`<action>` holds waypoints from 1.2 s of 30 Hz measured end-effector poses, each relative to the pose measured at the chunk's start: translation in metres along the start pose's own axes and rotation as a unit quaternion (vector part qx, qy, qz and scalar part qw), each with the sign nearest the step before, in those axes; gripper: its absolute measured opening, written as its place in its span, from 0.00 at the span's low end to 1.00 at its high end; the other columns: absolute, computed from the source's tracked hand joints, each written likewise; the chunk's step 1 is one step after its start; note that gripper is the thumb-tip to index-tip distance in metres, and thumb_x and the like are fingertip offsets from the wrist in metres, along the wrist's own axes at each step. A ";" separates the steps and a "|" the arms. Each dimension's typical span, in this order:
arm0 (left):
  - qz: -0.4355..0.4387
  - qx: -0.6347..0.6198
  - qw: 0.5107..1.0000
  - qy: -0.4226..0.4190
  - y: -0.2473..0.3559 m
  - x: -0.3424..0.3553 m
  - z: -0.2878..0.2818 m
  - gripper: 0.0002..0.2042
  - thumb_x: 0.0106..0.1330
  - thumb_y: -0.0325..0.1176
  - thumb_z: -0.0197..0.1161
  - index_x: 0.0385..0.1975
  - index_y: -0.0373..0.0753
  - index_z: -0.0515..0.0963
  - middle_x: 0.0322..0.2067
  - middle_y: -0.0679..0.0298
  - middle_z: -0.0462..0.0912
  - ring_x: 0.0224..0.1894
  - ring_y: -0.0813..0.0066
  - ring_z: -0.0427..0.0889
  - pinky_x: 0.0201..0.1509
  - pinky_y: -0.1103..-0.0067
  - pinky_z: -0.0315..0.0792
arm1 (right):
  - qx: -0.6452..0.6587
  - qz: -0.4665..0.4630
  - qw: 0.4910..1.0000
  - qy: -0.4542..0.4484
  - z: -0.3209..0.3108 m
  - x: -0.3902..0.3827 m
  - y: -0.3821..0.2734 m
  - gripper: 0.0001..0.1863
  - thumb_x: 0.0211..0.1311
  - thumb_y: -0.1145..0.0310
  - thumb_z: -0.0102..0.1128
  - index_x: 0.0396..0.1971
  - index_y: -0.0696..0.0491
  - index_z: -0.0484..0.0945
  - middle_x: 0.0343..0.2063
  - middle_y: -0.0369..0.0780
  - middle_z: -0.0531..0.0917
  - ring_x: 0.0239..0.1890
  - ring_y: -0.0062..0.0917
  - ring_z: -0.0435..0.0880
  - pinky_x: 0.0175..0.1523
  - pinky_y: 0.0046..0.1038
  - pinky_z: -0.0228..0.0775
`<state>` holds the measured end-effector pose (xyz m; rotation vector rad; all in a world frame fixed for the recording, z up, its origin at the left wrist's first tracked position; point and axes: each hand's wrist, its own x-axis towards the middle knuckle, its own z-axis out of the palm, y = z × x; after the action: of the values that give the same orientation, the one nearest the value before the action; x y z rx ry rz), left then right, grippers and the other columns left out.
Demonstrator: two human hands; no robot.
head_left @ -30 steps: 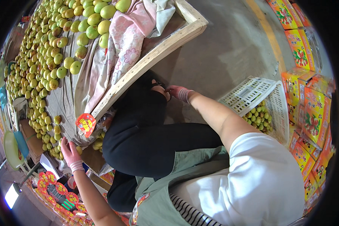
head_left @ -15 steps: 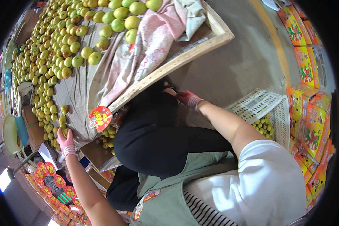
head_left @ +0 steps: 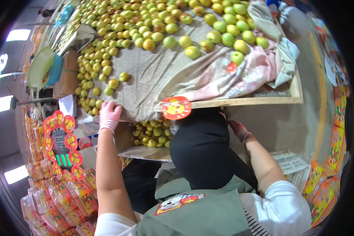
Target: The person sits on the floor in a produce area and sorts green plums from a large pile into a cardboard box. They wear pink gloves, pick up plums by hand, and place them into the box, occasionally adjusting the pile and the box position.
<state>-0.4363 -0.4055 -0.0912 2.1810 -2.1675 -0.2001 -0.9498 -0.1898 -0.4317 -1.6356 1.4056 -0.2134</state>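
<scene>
My left hand [head_left: 109, 115], in a pink and white glove, rests on the near edge of a cloth-covered sorting table [head_left: 153, 74], fingers curled over the cloth beside a few yellow-green fruits [head_left: 96, 103]. Many green and yellow fruits [head_left: 153, 23] lie spread across the table. My right hand [head_left: 237, 129], also gloved, hangs low beside my raised black-trousered knee [head_left: 202, 145], under the wooden table edge [head_left: 247, 101]; whether it grips anything is hidden. A round red and yellow tag [head_left: 176, 107] hangs at the table's front.
A box of more fruits [head_left: 151, 133] sits under the table. A white plastic crate [head_left: 293, 165] stands on the floor at right. Red and yellow packages [head_left: 326, 169] line the right side, red gift packs [head_left: 63, 157] the left. A pink cloth [head_left: 240, 72] is bunched on the table's right.
The view has swung so the table now fills the upper frame. My left hand has risen from beside the gift packs onto the table's edge. My right hand stays by the knee.
</scene>
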 end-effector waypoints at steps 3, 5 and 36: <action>-0.006 -0.074 0.996 0.052 0.006 -0.015 0.005 0.13 0.60 0.39 0.68 0.40 0.40 0.79 0.42 0.53 0.80 0.49 0.53 0.78 0.56 0.65 0.72 | 0.170 0.060 0.984 -0.001 0.045 0.008 0.059 0.22 0.75 0.61 0.41 0.64 0.46 0.72 0.60 0.42 0.78 0.61 0.40 0.75 0.63 0.37 0.68; 0.039 -0.039 0.984 0.167 0.013 -0.011 0.009 0.18 0.60 0.40 0.68 0.49 0.42 0.78 0.49 0.53 0.78 0.55 0.52 0.76 0.61 0.64 0.69 | 0.239 0.113 0.964 -0.011 0.051 0.011 0.076 0.25 0.77 0.50 0.39 0.64 0.45 0.73 0.62 0.40 0.77 0.62 0.36 0.75 0.61 0.36 0.68; 0.112 0.067 0.991 -0.034 0.033 -0.121 0.020 0.22 0.52 0.55 0.69 0.39 0.47 0.79 0.39 0.58 0.76 0.46 0.54 0.77 0.51 0.61 0.71 | 0.186 0.222 0.949 -0.125 -0.027 0.022 0.009 0.25 0.75 0.54 0.43 0.63 0.53 0.70 0.57 0.44 0.79 0.58 0.36 0.77 0.60 0.38 0.69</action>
<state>-0.4716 -0.2836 -0.1005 1.9979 -2.5087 -0.1206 -0.9662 -0.2219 -0.4332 -0.9710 1.3969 -0.0047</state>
